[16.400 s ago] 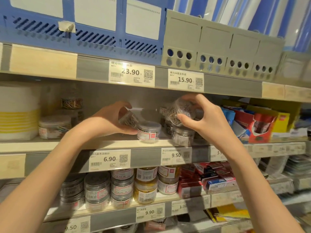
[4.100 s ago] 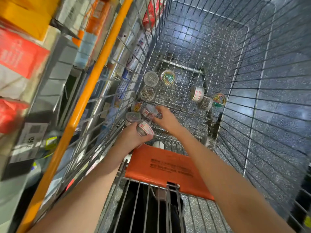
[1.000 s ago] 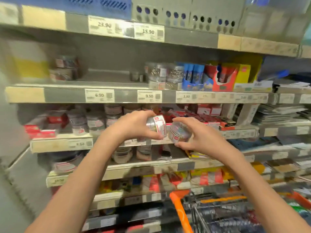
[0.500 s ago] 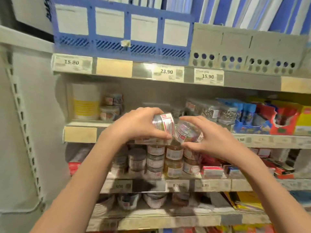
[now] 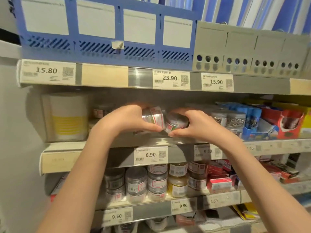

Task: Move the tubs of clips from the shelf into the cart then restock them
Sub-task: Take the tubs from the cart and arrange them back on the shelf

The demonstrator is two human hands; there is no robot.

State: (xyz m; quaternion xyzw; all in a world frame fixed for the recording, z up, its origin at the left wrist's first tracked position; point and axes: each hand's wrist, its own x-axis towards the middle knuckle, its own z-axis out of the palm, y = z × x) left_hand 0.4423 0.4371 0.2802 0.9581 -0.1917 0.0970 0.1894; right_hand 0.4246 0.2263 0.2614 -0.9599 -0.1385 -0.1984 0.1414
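**A:** Nearest to us, two bare forearms rise from the bottom of the frame, and at centre each hand carries its own load. The left hand (image 5: 125, 119) is wrapped round a small clear plastic tub with a red-and-white label (image 5: 154, 117), tipped on its side. The right hand (image 5: 193, 126) pinches a second clear round tub with a grey lid (image 5: 175, 123), tilted too. The two tubs sit side by side, almost touching.

**B:** And where are they against the shelving?

**A:** Just above the front lip of the middle shelf (image 5: 151, 140), over the white 6.90 price tag (image 5: 150, 154). I'd call this the restocking half: tubs going back on the board.

**B:** How to do it well?

**A:** Turn each tub upright first, label to the front, and set one down at a time so they don't knock together. Slide them back towards the gap at centre; whether tubs already stand behind the hands I can't tell.

**B:** Farther in?

**A:** Centre right, clear jars of silver clips (image 5: 227, 118) are already standing, so line up with those. Far left, a white cylinder with yellow bands (image 5: 67, 116) stays clear of the work.
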